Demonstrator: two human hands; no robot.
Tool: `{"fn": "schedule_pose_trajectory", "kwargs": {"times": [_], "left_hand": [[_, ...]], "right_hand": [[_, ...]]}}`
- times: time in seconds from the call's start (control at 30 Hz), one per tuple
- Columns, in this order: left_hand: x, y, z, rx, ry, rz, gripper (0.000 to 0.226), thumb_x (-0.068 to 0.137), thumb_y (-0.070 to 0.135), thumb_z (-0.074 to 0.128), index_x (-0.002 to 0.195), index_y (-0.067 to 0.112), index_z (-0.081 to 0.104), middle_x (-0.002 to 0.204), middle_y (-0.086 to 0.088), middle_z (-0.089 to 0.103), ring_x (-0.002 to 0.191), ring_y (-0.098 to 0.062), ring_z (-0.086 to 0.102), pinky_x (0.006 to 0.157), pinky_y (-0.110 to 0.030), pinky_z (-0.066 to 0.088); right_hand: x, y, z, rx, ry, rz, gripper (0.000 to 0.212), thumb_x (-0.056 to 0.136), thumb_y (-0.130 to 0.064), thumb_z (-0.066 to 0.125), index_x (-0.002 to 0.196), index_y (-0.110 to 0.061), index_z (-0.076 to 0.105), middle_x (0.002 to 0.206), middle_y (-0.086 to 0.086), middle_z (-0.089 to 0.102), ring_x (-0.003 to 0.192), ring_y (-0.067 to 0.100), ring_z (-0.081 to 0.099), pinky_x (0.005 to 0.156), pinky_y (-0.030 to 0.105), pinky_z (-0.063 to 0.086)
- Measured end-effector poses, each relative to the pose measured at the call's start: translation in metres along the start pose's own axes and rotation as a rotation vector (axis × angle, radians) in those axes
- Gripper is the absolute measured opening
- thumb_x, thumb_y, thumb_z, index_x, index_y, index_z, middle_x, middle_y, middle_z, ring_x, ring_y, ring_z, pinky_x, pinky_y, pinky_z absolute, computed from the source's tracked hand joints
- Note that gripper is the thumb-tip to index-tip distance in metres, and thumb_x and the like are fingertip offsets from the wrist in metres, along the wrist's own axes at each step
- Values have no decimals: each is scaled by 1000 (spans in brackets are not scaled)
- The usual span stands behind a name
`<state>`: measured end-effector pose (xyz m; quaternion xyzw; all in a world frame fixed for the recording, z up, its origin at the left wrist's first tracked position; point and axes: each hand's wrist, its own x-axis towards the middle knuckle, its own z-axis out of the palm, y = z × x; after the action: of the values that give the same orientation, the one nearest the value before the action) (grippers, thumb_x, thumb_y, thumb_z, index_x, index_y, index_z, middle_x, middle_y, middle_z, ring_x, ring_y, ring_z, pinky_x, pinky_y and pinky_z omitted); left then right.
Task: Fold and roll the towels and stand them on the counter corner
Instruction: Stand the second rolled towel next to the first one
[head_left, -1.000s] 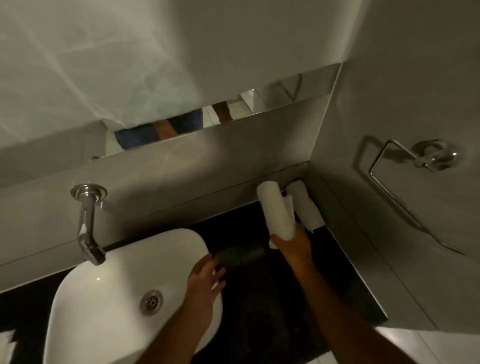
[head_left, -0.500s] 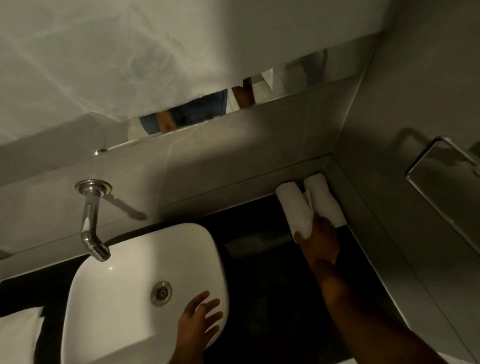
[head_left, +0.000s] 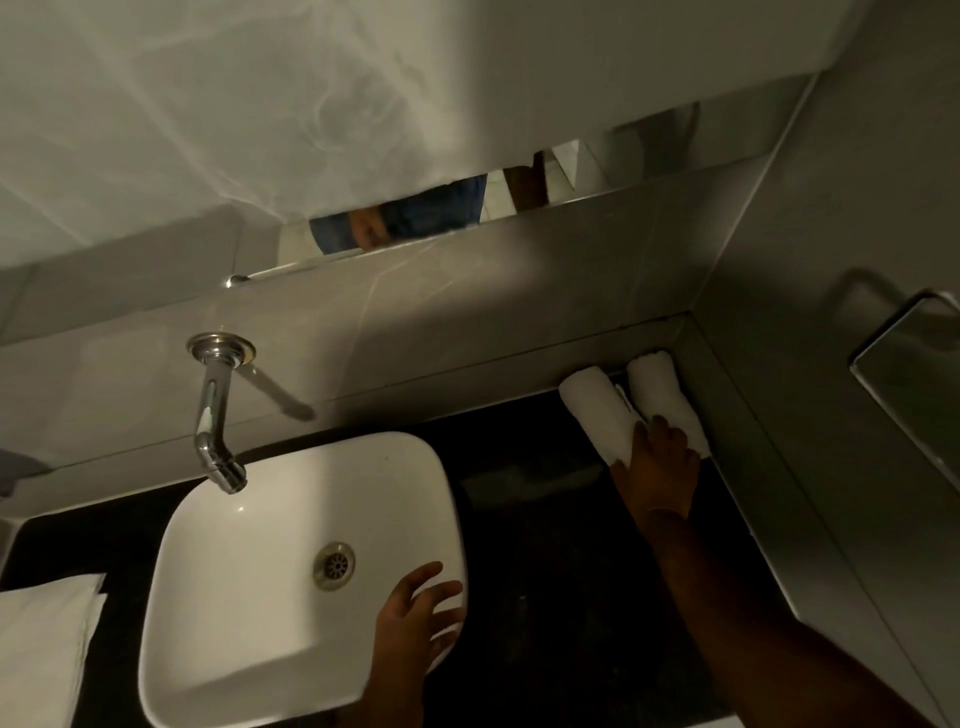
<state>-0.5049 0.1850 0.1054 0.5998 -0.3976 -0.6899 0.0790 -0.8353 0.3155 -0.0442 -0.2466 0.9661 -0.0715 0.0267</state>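
In the head view, two white rolled towels are seen standing side by side in the far right corner of a dark counter (head_left: 545, 545), where the back wall and side wall meet. The left rolled towel (head_left: 597, 415) and the right rolled towel (head_left: 662, 395) are touching each other, both appearing tilted away from the wide-angle lens, and the right one is set closest to the side wall. The right hand (head_left: 660, 462) is laid against the lower ends of both rolls, its fingers (head_left: 670, 428) spread across the cloth rather than closed around either roll; whether the thumb is hooked behind the left roll cannot be told. The left hand (head_left: 415, 623) is rested on the near right rim of a white basin (head_left: 218, 597), with its fingers (head_left: 441, 592) splayed open and nothing held in them. A chrome tap (head_left: 213, 415) is mounted on the back wall above the basin. A folded white towel (head_left: 41, 644) is shown lying flat on the counter at the lower left edge. A metal towel ring (head_left: 904, 353) is fixed to the side wall at right, partly cut off by the frame.
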Motion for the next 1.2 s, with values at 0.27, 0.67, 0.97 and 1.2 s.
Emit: {"fn": "schedule_pose_trajectory", "kwargs": {"times": [0.27, 0.67, 0.97, 1.2], "left_hand": [[-10, -9, -6, -7, -10, -2, 22, 102, 10, 54, 114, 20, 69, 100, -12, 80, 74, -26, 70, 69, -33, 53], [-4, -14, -21, -29, 31, 30, 22, 101, 9, 55, 114, 19, 70, 99, -12, 81, 72, -29, 69, 68, -35, 54], [2, -24, -21, 7, 56, 36, 24, 95, 2, 59, 110, 16, 72, 91, -6, 82, 59, -25, 66, 71, -36, 54], [4, -15, -21, 93, 30, 171, 22, 96, -6, 58, 105, 8, 72, 106, -21, 74, 50, -19, 64, 50, -25, 54]], "right_hand": [[22, -1, 27, 36, 12, -421, 89, 77, -3, 77, 152, -17, 32, 157, 28, 28, 137, 50, 38, 103, 62, 42], [17, -6, 35, 23, 67, -319, 82, 83, -10, 74, 151, 0, 30, 159, 24, 25, 144, 40, 26, 120, 54, 4], [68, 5, 52, -54, -282, -406, 91, 76, -10, 84, 149, -2, 31, 143, 23, 52, 128, 40, 54, 124, 35, -7], [76, 12, 68, -180, -326, -403, 83, 69, -16, 90, 137, 8, 50, 142, 27, 51, 127, 44, 54, 122, 38, -14]]}}
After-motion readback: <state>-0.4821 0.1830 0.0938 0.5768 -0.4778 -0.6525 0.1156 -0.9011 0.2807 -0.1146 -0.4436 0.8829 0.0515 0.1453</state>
